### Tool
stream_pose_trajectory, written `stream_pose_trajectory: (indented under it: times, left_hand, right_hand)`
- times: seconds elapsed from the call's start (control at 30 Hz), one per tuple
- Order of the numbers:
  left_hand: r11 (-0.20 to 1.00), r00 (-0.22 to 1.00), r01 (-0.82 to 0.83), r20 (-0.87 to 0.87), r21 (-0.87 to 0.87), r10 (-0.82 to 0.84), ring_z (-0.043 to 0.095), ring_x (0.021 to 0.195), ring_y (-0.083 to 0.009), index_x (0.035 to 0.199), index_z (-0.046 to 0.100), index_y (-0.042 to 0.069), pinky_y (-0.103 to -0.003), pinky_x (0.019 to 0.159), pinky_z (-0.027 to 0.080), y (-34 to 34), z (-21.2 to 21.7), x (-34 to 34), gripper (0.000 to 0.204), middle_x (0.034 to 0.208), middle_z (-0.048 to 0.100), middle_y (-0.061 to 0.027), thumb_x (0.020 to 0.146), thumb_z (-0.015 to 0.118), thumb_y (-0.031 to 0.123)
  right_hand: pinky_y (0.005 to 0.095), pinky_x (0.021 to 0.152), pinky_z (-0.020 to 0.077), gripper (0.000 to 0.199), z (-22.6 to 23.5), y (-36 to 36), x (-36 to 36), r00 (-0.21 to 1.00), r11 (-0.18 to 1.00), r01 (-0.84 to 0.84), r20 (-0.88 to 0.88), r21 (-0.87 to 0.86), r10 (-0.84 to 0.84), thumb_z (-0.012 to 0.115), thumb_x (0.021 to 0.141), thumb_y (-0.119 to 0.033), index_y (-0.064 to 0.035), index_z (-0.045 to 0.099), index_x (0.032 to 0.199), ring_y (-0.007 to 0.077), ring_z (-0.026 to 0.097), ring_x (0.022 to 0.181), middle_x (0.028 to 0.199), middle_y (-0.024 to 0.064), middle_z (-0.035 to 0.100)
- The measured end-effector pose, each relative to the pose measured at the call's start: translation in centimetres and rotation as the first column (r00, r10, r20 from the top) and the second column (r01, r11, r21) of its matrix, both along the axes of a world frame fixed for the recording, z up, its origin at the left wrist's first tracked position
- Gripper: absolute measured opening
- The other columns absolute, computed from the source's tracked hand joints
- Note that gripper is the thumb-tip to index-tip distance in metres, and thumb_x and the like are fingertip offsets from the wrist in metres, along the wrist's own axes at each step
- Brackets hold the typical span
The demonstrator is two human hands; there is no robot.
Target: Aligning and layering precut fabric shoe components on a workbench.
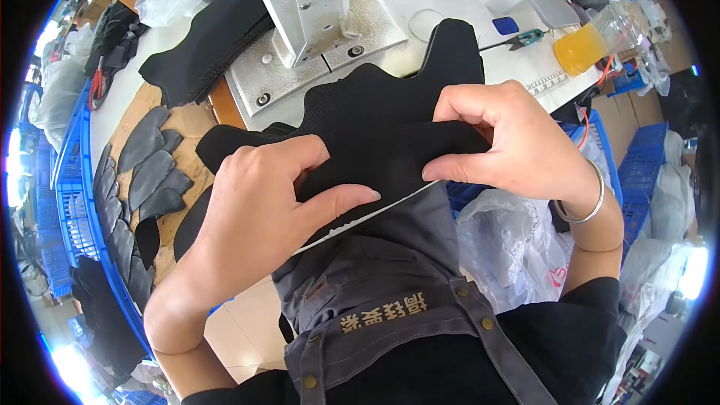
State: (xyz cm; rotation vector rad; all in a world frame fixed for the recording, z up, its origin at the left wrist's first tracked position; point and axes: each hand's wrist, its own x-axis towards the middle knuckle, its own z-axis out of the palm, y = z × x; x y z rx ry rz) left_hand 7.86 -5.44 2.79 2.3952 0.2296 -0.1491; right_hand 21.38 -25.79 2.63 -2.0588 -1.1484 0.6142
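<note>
A black mesh fabric piece (382,116) with a wavy cut edge lies over the front edge of the white sewing machine table (420,0). My left hand (270,202) pinches its near left part, thumb on top. My right hand (510,139) grips its right side between thumb and fingers; a silver bangle sits on that wrist. The fabric's far lobe reaches toward the metal machine base (307,7). Below the hands hangs my grey apron (390,277).
A stack of black cut pieces (202,45) lies left of the machine. Dark grey shaped pieces (146,172) are spread on a brown board at left, beside blue crates (71,180). A bottle of orange liquid (592,41), scissors (521,39) and plastic bags (510,244) are at right.
</note>
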Motion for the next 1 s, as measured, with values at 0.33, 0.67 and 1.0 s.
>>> stream_pose_trajectory:
  times: [0.33,0.67,1.0]
  left_hand:
    - [0.999,1.0,-0.004,0.026,0.037,0.003,0.034,0.049,-0.016,0.064,0.045,0.001,-0.03,0.046,0.028,-0.34,-0.08,-0.11,0.045,0.053,0.037,-0.0054,0.072,0.081,0.027]
    - [0.998,0.995,0.003,0.101,0.065,-0.009,0.026,0.053,-0.0092,0.063,0.043,0.0,-0.028,0.045,0.024,-0.67,-0.42,-0.21,0.045,0.053,0.029,-0.0041,0.069,0.083,0.021]
    - [0.995,0.99,0.006,0.138,0.096,-0.019,0.027,0.052,-0.0109,0.063,0.043,0.0,-0.029,0.045,0.025,-0.78,-0.79,-0.13,0.045,0.053,0.03,-0.0061,0.069,0.083,0.021]
  right_hand:
    - [0.0352,0.056,0.0415,0.032,-0.1,-0.01,0.36,0.995,0.998,-0.05,0.086,-0.028,0.052,0.079,0.072,-0.021,0.0009,0.057,0.083,0.03,0.055,0.059,0.067,0.0161,0.056]
    - [0.0347,0.057,0.0424,0.031,-0.18,-0.02,0.46,0.995,0.998,-0.056,0.083,-0.028,0.058,0.078,0.072,-0.02,0.0006,0.058,0.083,0.0295,0.056,0.06,0.067,0.0157,0.057]
    - [0.0358,0.056,0.0441,0.036,-0.39,0.23,0.51,0.982,0.997,-0.079,0.168,-0.028,0.082,0.079,0.07,-0.025,0.0017,0.059,0.084,0.0331,0.058,0.059,0.065,0.0169,0.057]
